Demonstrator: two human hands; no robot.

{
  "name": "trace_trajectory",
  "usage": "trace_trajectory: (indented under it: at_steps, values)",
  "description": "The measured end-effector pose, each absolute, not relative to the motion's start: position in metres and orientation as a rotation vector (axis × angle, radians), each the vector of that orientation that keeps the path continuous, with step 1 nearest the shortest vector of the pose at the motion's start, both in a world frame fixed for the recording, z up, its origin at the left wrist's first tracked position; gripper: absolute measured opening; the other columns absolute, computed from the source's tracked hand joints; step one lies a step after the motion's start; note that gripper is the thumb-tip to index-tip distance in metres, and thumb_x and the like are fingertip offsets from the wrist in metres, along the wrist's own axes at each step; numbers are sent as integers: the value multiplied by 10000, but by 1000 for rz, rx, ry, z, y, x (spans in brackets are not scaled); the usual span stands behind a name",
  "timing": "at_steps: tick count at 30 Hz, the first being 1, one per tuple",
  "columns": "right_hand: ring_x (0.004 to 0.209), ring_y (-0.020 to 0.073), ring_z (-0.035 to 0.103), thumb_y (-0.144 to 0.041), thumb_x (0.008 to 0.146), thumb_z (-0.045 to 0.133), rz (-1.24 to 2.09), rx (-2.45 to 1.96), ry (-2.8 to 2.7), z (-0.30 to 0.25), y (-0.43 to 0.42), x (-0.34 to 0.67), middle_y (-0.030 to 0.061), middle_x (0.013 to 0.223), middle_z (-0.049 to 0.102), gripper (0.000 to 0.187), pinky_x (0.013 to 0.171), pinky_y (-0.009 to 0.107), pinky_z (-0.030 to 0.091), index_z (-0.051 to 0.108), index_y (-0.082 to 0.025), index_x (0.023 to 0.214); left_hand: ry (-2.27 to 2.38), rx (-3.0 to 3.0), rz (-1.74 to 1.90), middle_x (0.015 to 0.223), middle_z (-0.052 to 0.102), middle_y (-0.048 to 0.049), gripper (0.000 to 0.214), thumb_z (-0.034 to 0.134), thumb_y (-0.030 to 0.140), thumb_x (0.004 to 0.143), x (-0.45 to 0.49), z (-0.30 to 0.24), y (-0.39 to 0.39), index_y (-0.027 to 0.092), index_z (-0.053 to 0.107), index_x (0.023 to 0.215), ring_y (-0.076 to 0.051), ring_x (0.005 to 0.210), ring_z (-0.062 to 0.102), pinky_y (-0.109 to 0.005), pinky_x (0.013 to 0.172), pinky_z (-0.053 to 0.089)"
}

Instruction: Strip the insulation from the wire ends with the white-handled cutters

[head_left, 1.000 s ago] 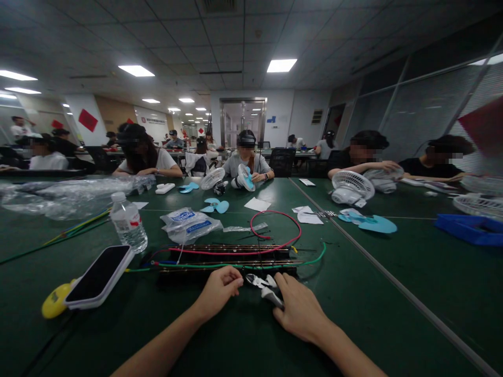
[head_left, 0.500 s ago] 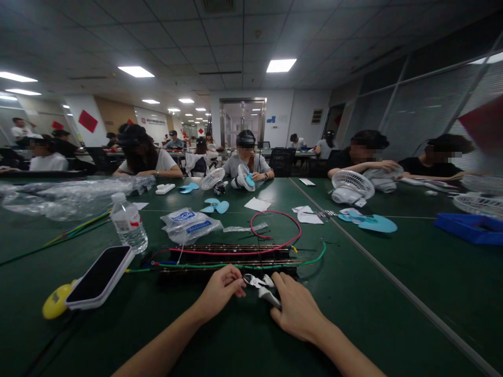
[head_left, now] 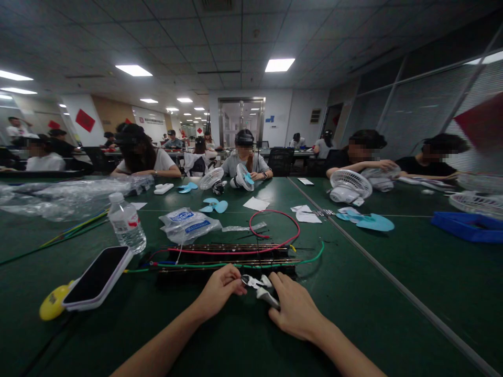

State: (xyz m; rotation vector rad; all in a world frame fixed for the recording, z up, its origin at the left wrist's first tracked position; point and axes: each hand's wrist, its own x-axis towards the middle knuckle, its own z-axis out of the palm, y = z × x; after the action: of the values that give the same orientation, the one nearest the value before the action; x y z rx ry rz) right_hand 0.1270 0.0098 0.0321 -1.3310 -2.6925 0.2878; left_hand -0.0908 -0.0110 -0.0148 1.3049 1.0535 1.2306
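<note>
My right hand (head_left: 295,310) is closed around the pale handles of a small pair of cutters (head_left: 258,287), whose metal jaws point left. My left hand (head_left: 219,289) is pinched shut right at those jaws; what it pinches is too small to make out. Just beyond both hands lies a long dark board (head_left: 228,260) with metal strips. A red wire (head_left: 275,230) loops over it and a green wire (head_left: 243,265) runs along its near side.
A phone (head_left: 98,276) lies on a yellow object (head_left: 50,307) at the left, with a water bottle (head_left: 126,222) and plastic bags (head_left: 188,223) behind. Small fans (head_left: 349,187), blue fan blades (head_left: 373,222) and a blue tray (head_left: 467,226) sit further off. Other people work around the green tables.
Both hands and the cutters have shifted slightly left and away from me, and the left fingertips have closed in on the cutter jaws. The view tilted a little.
</note>
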Motion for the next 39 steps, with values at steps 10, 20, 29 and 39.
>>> trace_trajectory:
  at_steps: [10, 20, 29, 39]
  values:
    - [896, 208, 484, -283, 679, 523, 252, -1305, -2676, 26, 9, 124, 72, 1026, 533, 385, 766, 297, 337, 456, -194, 1047, 1053, 1277, 1211, 804, 669, -63, 237, 663, 332, 744, -91, -15, -11, 143, 535, 804, -207, 765, 674, -347, 721, 530]
    - [801, 204, 541, -301, 680, 536, 140, -1382, -2680, 25, 8, 119, 47, 924, 586, 300, 670, 279, 329, 485, -214, 963, 1079, 1260, 1173, 787, 665, -58, 228, 653, 317, 745, -92, -17, -10, 143, 521, 809, -194, 716, 678, -320, 668, 533]
    - [836, 201, 535, -281, 682, 529, 193, -1412, -2687, 30, 9, 120, 50, 962, 572, 305, 676, 276, 327, 471, -220, 974, 1085, 1283, 1168, 809, 670, -80, 227, 618, 338, 766, -93, -16, -10, 146, 507, 814, -181, 676, 670, -288, 603, 507]
    - [891, 212, 479, -299, 668, 522, 216, -1314, -2665, 24, 9, 121, 79, 1020, 516, 386, 776, 301, 344, 465, -194, 1035, 1052, 1273, 1183, 785, 669, -63, 207, 623, 304, 766, -92, -18, -9, 152, 490, 811, -207, 730, 683, -294, 627, 507]
